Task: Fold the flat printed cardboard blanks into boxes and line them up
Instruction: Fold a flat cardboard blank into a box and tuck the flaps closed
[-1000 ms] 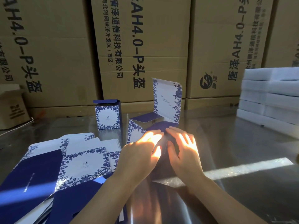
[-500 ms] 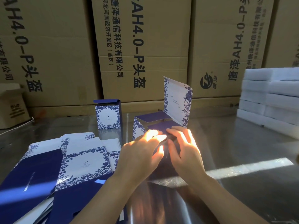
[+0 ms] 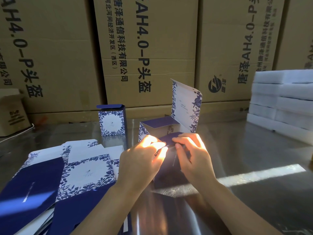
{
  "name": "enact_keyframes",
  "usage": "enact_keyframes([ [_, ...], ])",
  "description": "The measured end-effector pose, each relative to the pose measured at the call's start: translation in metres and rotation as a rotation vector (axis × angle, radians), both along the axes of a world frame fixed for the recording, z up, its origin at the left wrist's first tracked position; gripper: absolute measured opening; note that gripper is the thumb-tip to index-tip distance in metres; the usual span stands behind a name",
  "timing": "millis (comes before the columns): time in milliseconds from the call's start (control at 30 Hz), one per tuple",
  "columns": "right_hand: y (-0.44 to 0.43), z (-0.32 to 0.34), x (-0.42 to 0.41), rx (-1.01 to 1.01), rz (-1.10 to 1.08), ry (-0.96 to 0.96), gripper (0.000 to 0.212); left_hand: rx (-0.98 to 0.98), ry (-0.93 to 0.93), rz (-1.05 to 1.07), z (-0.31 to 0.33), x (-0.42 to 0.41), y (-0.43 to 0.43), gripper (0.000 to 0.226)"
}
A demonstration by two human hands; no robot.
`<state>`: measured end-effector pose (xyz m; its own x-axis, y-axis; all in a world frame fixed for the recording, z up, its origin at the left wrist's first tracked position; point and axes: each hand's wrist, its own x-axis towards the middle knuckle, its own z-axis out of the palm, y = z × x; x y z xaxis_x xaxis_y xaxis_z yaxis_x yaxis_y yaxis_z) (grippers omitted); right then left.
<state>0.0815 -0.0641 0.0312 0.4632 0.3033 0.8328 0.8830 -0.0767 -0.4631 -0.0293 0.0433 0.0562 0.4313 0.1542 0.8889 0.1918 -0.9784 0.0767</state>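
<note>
At table (image 3: 254, 150) centre: half-formed box (image 3: 169, 126), tall flap upright, pinched at a dark-blue flap by left hand (image 3: 144, 160) and right hand (image 3: 193, 156), seemingly. Left: flat blanks (image 3: 67, 170); behind, finished box (image 3: 112, 121).

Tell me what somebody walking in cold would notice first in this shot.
Probably the two sunlit hands at the centre, the left hand and right hand, pinching a dark blue flap of a half-folded box whose floral lid stands upright. Next, the fanned pile of flat blanks at lower left, and one finished box standing behind it. The tall brown cartons fill the background.
</note>
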Motion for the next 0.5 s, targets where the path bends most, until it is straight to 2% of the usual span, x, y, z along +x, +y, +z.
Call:
enact_keyframes([
  [333,-0.0009,0.001,-0.0025,-0.035,0.008,-0.067,0.018,0.091,-0.027,-0.024,0.0007,-0.0002,0.0019,0.031],
  [500,-0.0006,0.0,-0.002,-0.059,-0.013,-0.101,0.017,0.185,-0.149,-0.066,0.0007,-0.0008,0.0015,0.028],
])
